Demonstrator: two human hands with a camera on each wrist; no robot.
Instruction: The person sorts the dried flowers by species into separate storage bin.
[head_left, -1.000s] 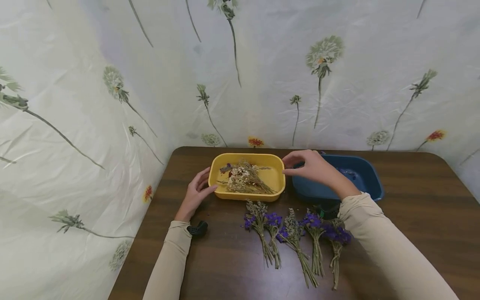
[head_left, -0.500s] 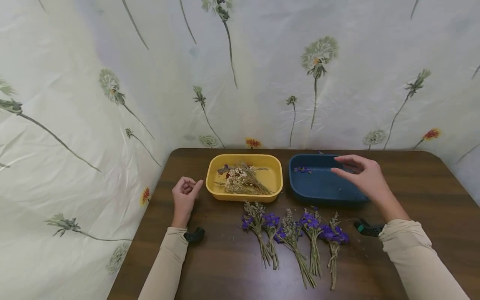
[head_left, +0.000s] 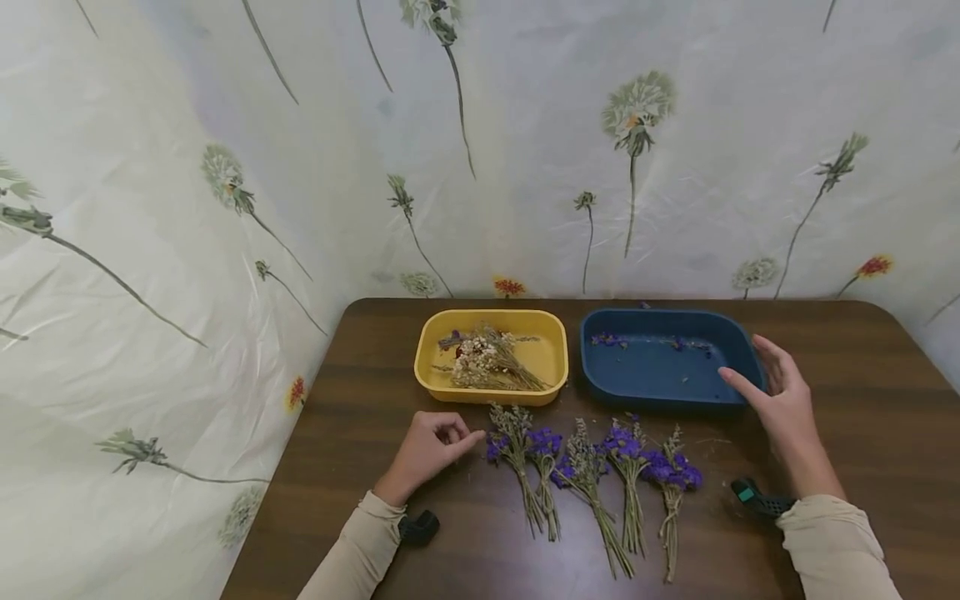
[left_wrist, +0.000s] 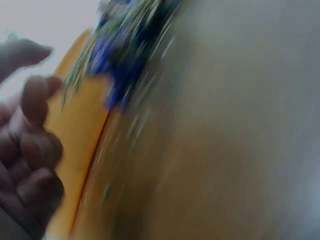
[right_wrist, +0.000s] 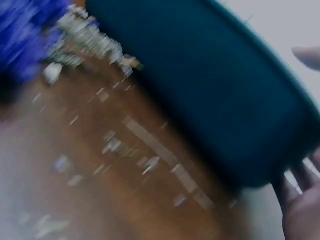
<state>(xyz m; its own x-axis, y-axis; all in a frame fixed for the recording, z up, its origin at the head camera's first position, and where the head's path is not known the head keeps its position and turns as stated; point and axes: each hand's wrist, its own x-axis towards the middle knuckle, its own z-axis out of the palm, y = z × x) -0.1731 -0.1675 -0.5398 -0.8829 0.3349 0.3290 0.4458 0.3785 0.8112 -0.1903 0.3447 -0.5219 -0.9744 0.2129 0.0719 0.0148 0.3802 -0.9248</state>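
Note:
My left hand (head_left: 431, 454) hovers over the table left of several dried flower bundles (head_left: 596, 483), its fingers loosely curled around nothing. In the left wrist view those fingers (left_wrist: 42, 150) appear blurred near a purple flower bundle (left_wrist: 122, 60). At the right end of the blue tray (head_left: 663, 398), my right hand (head_left: 791, 412) has its thumb over the rim and its other fingers along the outside. The right wrist view shows fingers (right_wrist: 300, 195) against the end of that tray, with the thumb apart. Loose purple petals (head_left: 607, 340) lie inside it.
A yellow tray (head_left: 491, 397) with dried stems and pale flowers (head_left: 483, 358) stands left of the blue one. Plant crumbs (right_wrist: 145, 160) litter the brown table (head_left: 450, 558). A flower-printed sheet (head_left: 517, 125) hangs behind the table's back edge.
Both hands have left the yellow tray. My right hand has moved across to the blue tray's right end; my left drew back, then came right toward the bundles.

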